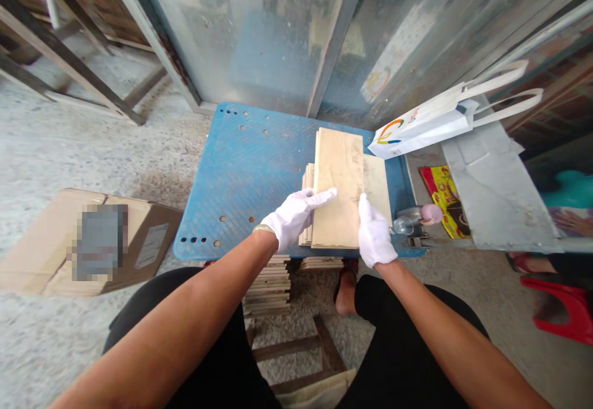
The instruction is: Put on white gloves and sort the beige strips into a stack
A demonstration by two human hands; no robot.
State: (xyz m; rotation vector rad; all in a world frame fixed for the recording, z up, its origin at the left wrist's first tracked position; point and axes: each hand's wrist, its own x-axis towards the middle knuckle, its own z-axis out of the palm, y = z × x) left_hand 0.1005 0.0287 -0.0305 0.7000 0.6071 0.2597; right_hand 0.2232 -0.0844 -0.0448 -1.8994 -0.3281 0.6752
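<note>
A pale wooden board (pixel 338 174) is held between my two hands, over a stack of similar wooden boards (pixel 377 180) on a blue plastic table (pixel 252 177). My left hand (pixel 294 216), in a white glove, is closed on the board's left edge, with a finger stretched across its top face. On the right edge, my white-gloved right hand (pixel 374 235) grips with its thumb on top; its other fingers are hidden beneath. Dark marks show near the board's right side. Whether this board is one piece or several pressed together, I cannot tell.
More boards (pixel 269 285) are piled under the table's front edge. A white paper bag (pixel 421 125) stands at the back right, near a clear cup (pixel 403 226) and a yellow-red packet (pixel 447 202). At left sits a cardboard box (pixel 152 223). Glass panels (pixel 241 38) border the back.
</note>
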